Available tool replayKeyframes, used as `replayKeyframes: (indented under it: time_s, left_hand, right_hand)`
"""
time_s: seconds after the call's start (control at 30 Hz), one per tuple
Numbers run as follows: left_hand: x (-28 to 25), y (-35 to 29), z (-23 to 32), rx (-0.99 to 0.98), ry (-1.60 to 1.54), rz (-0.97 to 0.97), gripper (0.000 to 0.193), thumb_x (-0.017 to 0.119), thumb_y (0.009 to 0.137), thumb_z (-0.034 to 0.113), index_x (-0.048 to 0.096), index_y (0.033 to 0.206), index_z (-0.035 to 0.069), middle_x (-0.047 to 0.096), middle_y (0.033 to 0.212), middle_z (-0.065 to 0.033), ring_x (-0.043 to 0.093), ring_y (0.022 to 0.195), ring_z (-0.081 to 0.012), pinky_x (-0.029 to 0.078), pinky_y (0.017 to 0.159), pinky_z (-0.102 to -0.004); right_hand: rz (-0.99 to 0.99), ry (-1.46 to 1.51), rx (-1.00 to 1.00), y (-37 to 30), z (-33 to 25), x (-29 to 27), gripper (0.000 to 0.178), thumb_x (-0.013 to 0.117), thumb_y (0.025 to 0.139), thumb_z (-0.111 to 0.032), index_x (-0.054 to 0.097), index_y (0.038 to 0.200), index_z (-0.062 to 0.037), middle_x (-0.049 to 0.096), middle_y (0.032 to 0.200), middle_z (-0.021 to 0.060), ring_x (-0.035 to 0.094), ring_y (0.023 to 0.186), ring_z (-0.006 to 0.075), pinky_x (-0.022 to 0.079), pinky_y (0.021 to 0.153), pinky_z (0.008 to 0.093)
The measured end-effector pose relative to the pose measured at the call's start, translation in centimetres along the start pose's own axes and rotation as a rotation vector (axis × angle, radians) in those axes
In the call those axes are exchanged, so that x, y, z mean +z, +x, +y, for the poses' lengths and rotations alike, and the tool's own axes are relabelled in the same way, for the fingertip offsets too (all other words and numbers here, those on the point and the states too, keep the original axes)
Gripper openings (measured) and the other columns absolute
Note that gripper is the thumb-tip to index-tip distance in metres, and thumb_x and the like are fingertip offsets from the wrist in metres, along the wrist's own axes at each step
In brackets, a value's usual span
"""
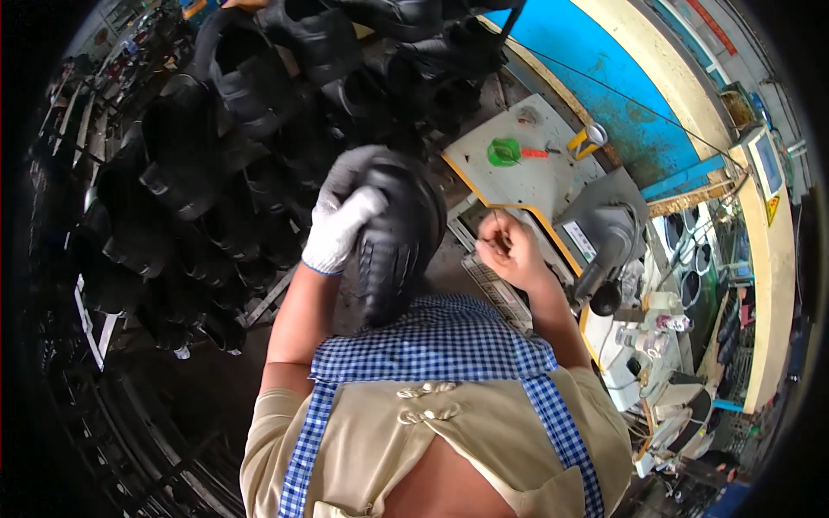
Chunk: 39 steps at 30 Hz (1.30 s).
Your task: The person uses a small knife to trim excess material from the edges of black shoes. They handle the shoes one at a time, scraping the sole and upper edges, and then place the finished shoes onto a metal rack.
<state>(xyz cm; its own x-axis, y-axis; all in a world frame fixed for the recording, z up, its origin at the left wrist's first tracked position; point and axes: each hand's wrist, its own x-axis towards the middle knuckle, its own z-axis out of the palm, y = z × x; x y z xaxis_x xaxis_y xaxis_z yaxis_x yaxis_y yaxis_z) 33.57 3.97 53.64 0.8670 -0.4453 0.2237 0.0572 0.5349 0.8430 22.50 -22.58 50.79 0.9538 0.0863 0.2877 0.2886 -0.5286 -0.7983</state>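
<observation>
At frame centre, my gloved left hand (pixel 350 211) clasped a black shoe (pixel 402 229); right of centre, my bare right hand (pixel 511 250) curled, though I could not tell whether around anything.

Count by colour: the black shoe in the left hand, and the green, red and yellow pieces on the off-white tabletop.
Shiny black shoe in the white-gloved left hand: 1
Green plastic piece: 1
Red flat piece beside it: 1
Yellow piece with round silvery end: 1
Total: 4 (whether green and red join is unclear)
</observation>
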Motion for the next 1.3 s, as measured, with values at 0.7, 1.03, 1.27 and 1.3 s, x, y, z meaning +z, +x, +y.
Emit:
replayKeyframes:
  time_s: [0.7, 1.03, 1.27, 1.3]
  left_hand:
    - [-0.1, -1.4, -7.9, -0.153, 0.376, 0.189, 0.035, 0.061, 0.096, 0.024, 0.056, 0.124, 0.004, 0.060, 0.107, -0.0055, 0.056, 0.098, -0.0142, 0.046, 0.087, -0.0294]
    - [2.8, -1.2, 2.0, -0.489, 0.289, -0.132, 0.039, 0.061, 0.097, 0.027, 0.058, 0.127, 0.001, 0.068, 0.106, -0.0052, 0.062, 0.093, -0.0127, 0.051, 0.080, -0.0267]
    - [3.4, -2.4, -0.4, 0.013, 0.815, -0.096, 0.032, 0.060, 0.095, 0.017, 0.060, 0.124, 0.003, 0.065, 0.115, -0.0156, 0.065, 0.096, -0.0303, 0.051, 0.087, -0.0375]
    - [4.1, -2.1, 0.0, 0.007, 0.765, -0.096, 0.029, 0.062, 0.093, 0.015, 0.062, 0.120, 0.003, 0.066, 0.111, -0.0161, 0.065, 0.095, -0.0311, 0.052, 0.086, -0.0384]
  right_hand:
    - [0.343, 0.148, 0.051, 2.5, -3.3, -1.1, 0.087, 0.091, 0.065, -0.025, 0.043, 0.135, -0.0051, 0.060, 0.117, 0.0150, 0.063, 0.108, 0.0247, 0.050, 0.093, 0.0356]
    - [0.054, -0.215, -0.288, 6.2, -6.7, -0.4, 0.038, 0.079, 0.080, -0.012, 0.067, 0.116, -0.0057, 0.064, 0.108, 0.0082, 0.067, 0.079, 0.0153, 0.054, 0.058, 0.0284]
    - [-0.022, -0.723, -0.513, 6.2, -10.0, -1.0, 0.025, 0.078, 0.071, -0.010, 0.071, 0.095, -0.0097, 0.062, 0.087, 0.0004, 0.062, 0.069, 0.0124, 0.048, 0.047, 0.0271]
    - [-0.006, -0.827, -0.562, 6.1, -9.7, -0.7, 0.025, 0.075, 0.068, -0.012, 0.069, 0.092, -0.0082, 0.058, 0.085, -0.0002, 0.061, 0.069, 0.0120, 0.046, 0.046, 0.0256]
